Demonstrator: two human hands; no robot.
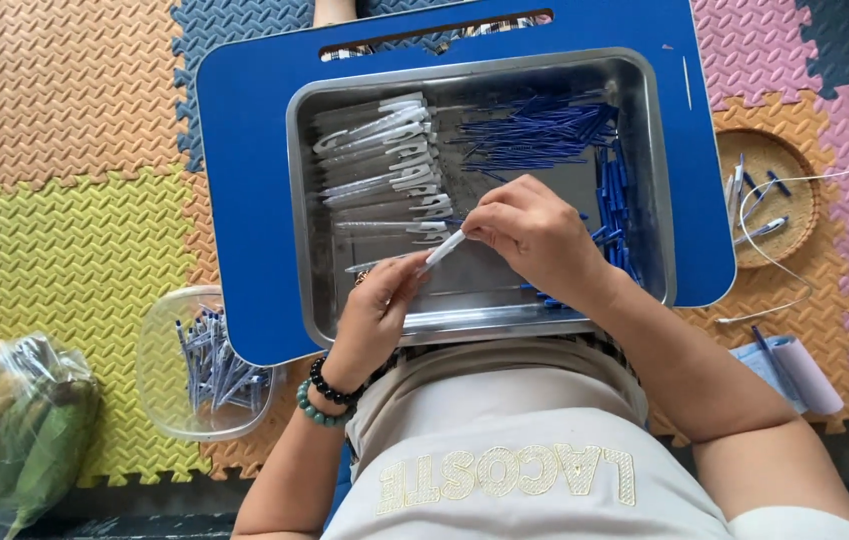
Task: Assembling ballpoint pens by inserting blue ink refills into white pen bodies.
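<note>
We see both hands meeting over the middle of a shallow rectangular steel tray (649,180) that sits on a blue plastic lap table (244,150). The left hand (376,312), with dark and green bead bracelets at its wrist, is curled with fingertips pinched on the lower end of a slim white plastic pen barrel (441,250). The right hand (534,238) is closed around the barrel's upper end, fingers folded. The barrel lies tilted between them, just above the tray's floor. Along the tray's left side is a row of clear-and-white pen barrels (384,160); toward its far right corner lies a heap of thin blue refills (534,130). Beyond the table's left edge, a clear plastic tub (159,350) holds more pens.
</note>
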